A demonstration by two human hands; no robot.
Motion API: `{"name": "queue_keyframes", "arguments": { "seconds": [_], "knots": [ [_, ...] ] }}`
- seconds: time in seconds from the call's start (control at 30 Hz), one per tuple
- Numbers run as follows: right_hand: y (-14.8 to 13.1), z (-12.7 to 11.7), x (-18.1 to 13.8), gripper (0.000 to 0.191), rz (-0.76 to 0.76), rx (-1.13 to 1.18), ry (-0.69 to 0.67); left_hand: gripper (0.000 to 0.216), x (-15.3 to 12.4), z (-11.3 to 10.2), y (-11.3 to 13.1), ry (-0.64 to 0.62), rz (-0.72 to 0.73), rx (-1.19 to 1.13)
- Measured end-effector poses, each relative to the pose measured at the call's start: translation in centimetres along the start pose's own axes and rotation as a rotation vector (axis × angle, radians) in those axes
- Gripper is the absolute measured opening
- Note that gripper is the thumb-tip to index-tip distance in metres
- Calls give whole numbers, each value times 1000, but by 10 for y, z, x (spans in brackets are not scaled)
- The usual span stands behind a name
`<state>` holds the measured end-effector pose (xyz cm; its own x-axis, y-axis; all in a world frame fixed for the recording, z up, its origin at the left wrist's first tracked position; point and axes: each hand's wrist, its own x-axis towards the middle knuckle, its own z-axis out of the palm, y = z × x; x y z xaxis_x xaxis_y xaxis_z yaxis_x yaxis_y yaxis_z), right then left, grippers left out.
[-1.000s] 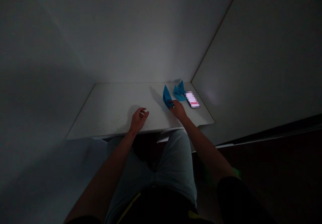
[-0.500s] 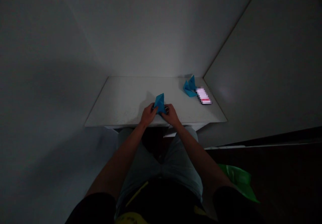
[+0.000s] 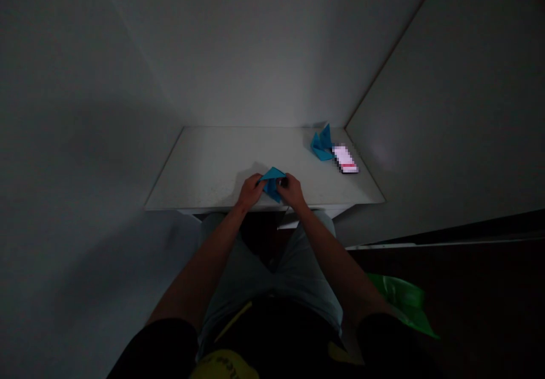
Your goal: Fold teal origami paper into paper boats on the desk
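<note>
A piece of folded blue paper [image 3: 272, 173] is held between my two hands, just above the front part of the white table. My left hand [image 3: 251, 190] grips its left side, fingers closed on the edge. On the other side my right hand [image 3: 292, 189] pinches the right edge, with its fingers curled in. The paper's top shows a wide, slanting fold, and a point hangs down between the hands. Some of my fingertips are hidden behind the paper and the hands.
At the back right of the white table [image 3: 204, 163] stands another folded blue paper shape [image 3: 322, 144]. A phone with a lit, blurred screen [image 3: 345, 159] lies beside it. Walls border the table behind and at right. Something green and shiny [image 3: 400, 299] is low on the right.
The blue paper has been turned in my hands: its upright point has gone, and a wide fold now lies on top with a point downward. My right hand has shifted its hold.
</note>
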<state>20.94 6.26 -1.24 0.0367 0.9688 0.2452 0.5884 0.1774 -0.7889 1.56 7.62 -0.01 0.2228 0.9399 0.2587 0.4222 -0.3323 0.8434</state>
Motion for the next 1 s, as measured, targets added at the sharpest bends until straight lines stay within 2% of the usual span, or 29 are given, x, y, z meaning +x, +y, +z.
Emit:
{"name": "queue_keyframes", "arguments": {
  "seconds": [0.23, 0.4, 0.57, 0.67, 0.87, 1.0],
  "knots": [
    [-4, 5, 0, 15, 8, -22, 77, 30, -1, 2, -2, -31, 21, 66],
    [-4, 6, 0, 12, 16, -59, 70, 28, -4, 3, 3, -28, -18, 42],
    [-2, 3, 1, 8, -23, -11, 34, 65, -11, 7, 10, -9, 53, -25],
    [0, 1, 1, 9, -24, 47, 5, 73, -12, 11, 17, 8, 123, -42],
    [3, 0, 1, 13, -39, 97, -28, 74, -6, 16, 35, 28, 160, 55],
    [3, -2, 0, 12, -64, 110, -54, 55, -6, 22, 39, 2, 91, 83]
  ]
}}
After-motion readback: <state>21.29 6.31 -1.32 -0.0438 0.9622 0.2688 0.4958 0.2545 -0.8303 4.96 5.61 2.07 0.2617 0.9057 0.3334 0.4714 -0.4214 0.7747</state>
